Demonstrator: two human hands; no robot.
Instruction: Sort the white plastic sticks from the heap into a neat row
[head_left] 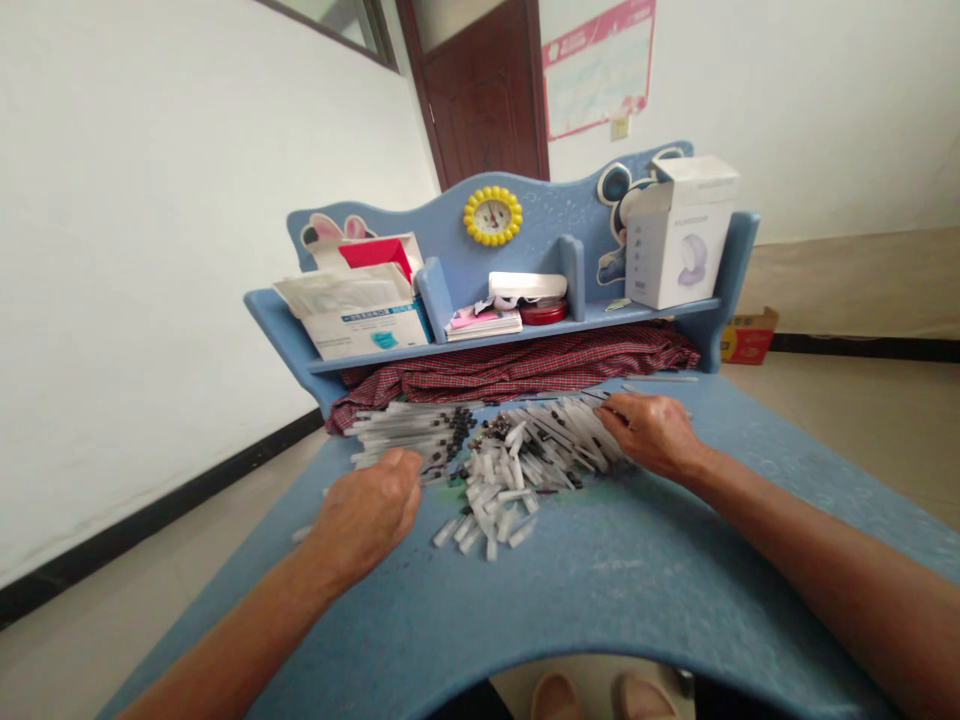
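My left hand point(379, 500) is closed at the near left of the pile, its fingertips turned away and hidden. Just beyond it lies a stack of translucent pen barrels point(401, 428) with black ends pointing right. My right hand point(651, 432) is closed, thumb and fingers together, at the right end of a second heap of slim pens point(574, 430), whitish with dark tips. What either hand grips, if anything, is hidden or too small to tell. Between the hands, clear pen caps point(491, 495) are strewn in a loose pile, several spread toward the near side.
The blue desk point(570, 580) has a curved front edge. Red checked cloth point(517, 365) lies under the back shelf point(600, 315), which carries a mask box point(360, 325), a red round tin point(544, 312) and a white carton point(679, 235). A yellow clock point(493, 216) is above.
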